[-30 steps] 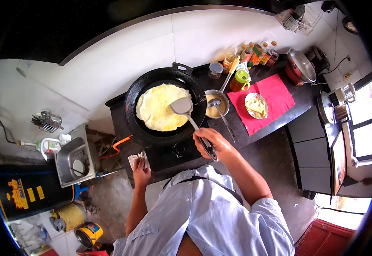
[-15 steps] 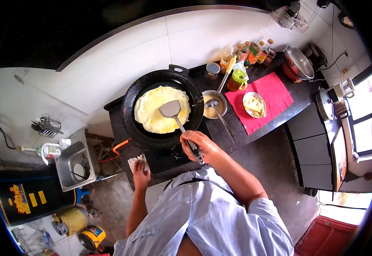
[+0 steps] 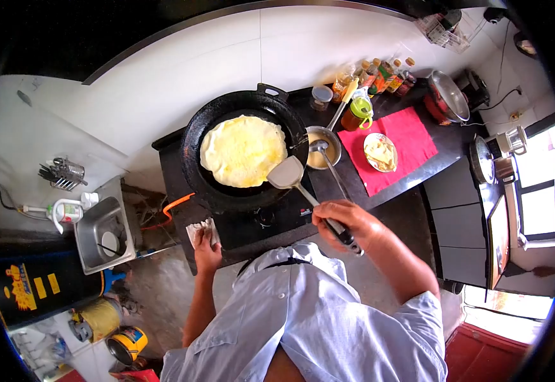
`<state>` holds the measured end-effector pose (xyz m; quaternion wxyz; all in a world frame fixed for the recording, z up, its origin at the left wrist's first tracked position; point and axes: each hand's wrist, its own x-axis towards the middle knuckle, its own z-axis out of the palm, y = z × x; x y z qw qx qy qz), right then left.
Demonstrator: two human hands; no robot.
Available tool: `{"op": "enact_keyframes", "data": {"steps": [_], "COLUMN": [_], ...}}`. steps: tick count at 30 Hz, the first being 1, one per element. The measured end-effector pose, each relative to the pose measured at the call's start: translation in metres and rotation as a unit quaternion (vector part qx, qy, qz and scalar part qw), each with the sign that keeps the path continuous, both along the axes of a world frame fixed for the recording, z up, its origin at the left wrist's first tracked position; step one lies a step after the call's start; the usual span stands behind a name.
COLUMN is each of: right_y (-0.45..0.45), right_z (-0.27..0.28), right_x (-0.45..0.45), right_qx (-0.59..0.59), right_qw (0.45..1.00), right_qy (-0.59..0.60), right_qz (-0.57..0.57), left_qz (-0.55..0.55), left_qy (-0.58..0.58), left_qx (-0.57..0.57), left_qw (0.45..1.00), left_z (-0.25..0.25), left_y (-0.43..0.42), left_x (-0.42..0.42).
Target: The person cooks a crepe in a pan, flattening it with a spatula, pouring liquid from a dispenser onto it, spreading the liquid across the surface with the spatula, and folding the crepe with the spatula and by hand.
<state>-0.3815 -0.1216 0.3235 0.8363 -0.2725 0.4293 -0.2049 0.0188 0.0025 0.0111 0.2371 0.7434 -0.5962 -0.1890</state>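
Observation:
A pale yellow, round flatbread or egg sheet (image 3: 242, 151) lies in the large black pan (image 3: 191, 137). My right hand (image 3: 349, 223) is closed round the dark handle of a metal spatula (image 3: 286, 173), whose blade is over the pan's lower right edge, by the sheet's edge. Down at the counter's front left, my left hand (image 3: 206, 249) has its fingers closed on a white cloth (image 3: 201, 230). Right of the pan stands a small pot (image 3: 333, 141) of pale batter with a ladle (image 3: 335, 170) in it.
A bowl (image 3: 380, 153) with folded pieces rests on a red cloth (image 3: 416, 141). Behind are a green-lidded jar (image 3: 358, 116), a clear jar (image 3: 321, 97) and several bottles (image 3: 382, 76). A red pot (image 3: 446, 99) stands farther right; a sink (image 3: 104, 235) is at the left.
My right hand has moved right with the spatula, taking the blade from over the middle of the sheet to the pan's lower right edge. My left hand stays on the cloth.

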Motion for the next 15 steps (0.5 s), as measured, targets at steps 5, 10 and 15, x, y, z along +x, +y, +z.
{"op": "enact_keyframes", "data": {"steps": [5, 10, 15], "right_y": [-0.026, -0.055, -0.069], "right_z": [0.020, 0.026, 0.042], "right_x": [-0.009, -0.009, -0.010], "right_qx": [0.118, 0.188, 0.170], "right_qw": [0.993, 0.981, 0.983], "right_qy": [-0.002, 0.007, 0.056], "right_qz": [0.025, 0.045, 0.045], "left_qz": [0.005, 0.009, 0.004], "left_qy": [-0.005, -0.011, -0.010], "left_qx": [-0.030, -0.049, -0.056], "left_qw": [1.000, 0.999, 0.998], "left_z": [-0.002, -0.006, -0.004], "left_y": [0.002, 0.003, 0.004], "left_x": [-0.003, -0.005, -0.005]}}
